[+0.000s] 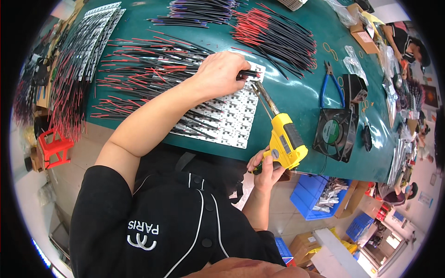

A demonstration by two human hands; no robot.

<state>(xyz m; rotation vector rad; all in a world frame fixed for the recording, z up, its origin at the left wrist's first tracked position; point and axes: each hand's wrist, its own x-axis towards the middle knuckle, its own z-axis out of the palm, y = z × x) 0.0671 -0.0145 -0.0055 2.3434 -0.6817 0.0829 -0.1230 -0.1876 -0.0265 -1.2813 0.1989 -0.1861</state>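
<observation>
My left hand [220, 76] is closed around a few black wires [249, 73], whose ends stick out past my fingers over a white panel of small circuit boards [237, 121]. In my right hand [266, 169] is a yellow soldering gun [285, 141], gripped by its handle. Its metal tip points up and left and ends close to the wire ends; whether they touch I cannot tell. Many black wires with red ends [139, 83] fan out leftward from the panel, partly under my left forearm.
Bundles of black-and-red wires [278, 39] and purple-tipped wires [194, 11] lie at the back of the green table [208, 39]. Wired panels [88, 44] are stacked at left. Blue-handled pliers [332, 85] and a black fan [333, 133] lie at right. A blue crate [303, 197] stands below.
</observation>
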